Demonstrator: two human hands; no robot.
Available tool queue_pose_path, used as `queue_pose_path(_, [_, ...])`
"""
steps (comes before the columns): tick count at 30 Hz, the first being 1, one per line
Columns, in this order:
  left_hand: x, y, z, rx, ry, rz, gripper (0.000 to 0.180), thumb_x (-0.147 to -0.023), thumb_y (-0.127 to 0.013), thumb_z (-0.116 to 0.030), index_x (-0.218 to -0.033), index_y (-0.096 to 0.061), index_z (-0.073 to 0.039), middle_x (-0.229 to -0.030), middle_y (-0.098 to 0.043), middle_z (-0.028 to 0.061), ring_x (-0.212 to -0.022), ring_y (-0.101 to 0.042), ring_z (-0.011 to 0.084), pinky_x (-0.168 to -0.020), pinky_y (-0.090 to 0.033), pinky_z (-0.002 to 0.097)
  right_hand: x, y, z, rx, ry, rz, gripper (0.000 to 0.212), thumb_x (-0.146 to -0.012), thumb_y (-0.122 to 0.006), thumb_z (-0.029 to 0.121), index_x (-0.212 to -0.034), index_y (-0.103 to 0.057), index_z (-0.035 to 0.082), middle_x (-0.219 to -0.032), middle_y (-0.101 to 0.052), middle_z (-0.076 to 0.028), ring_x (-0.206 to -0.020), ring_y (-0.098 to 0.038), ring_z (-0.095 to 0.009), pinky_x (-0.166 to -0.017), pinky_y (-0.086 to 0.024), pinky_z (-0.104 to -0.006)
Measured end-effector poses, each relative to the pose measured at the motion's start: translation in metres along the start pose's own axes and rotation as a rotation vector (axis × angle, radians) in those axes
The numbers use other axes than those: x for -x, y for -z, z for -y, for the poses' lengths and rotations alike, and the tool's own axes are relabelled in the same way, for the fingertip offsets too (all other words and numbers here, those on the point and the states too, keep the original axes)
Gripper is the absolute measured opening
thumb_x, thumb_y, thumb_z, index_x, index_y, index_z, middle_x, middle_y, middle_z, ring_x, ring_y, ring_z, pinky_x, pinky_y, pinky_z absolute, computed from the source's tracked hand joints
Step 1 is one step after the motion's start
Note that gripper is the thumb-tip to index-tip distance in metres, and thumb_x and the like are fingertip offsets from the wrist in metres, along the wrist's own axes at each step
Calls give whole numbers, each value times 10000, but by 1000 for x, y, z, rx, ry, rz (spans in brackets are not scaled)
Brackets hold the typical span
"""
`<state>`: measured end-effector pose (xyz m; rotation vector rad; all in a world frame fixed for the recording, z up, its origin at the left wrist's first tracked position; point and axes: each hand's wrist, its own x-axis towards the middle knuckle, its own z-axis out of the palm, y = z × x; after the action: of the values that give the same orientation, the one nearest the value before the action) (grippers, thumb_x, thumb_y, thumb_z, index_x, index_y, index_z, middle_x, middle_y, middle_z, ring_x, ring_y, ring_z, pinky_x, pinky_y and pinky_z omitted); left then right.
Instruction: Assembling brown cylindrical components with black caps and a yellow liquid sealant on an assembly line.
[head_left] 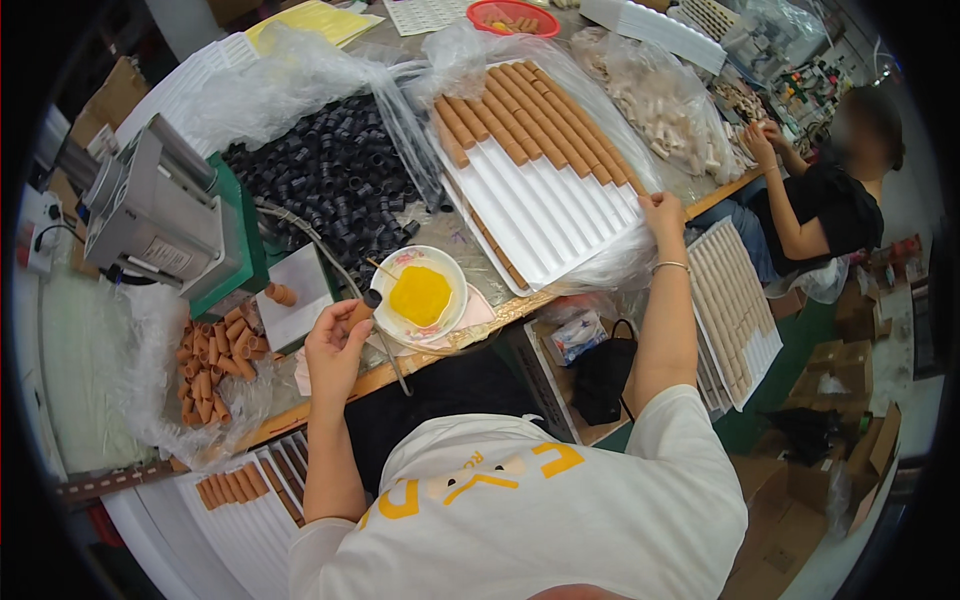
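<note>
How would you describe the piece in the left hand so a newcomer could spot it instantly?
Start at the long wooden-edged workbench and find the round white bowl of yellow paste near its front edge. Just left of it, the left hand pinches a short brown tube with a black cap; the brown tubes heaped further left lie loose.

You are at a long wooden workbench [470,335] that runs from lower left to upper right, its surface covered in clear plastic sheeting [300,70]. Beneath its edge the floor [790,370] is green. To your right, brown cardboard boxes [850,470] are stacked on the floor. A grey metal machine [150,215] sits at the bench's left end. Light falls bright and even.
</note>
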<state>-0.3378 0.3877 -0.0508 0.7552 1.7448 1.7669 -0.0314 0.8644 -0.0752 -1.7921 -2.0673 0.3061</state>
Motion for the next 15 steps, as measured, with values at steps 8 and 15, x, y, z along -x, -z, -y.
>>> queue_pose_path(8, [5,12,-19,23,-3,-86,298,-863,-658,23,-1152,-583,41,-1072,-646,74,-944,-617,111,-856,-484,235,63,26,67,-179,285,-472,273,-840,-708,297,-974,-637,70,-889,-689,-92,-829,-650,-266,-734,-494,-390])
queue_pose_path(15, [11,17,-22,-2,-50,-66,280,-838,-696,-4,-1114,-647,6,-984,-643,30,-831,-597,80,-734,-491,201,249,21,247,-718,1116,480,543,-699,-804,60,-1196,-586,56,-945,-663,-78,-836,-626,-186,-763,-502,-300])
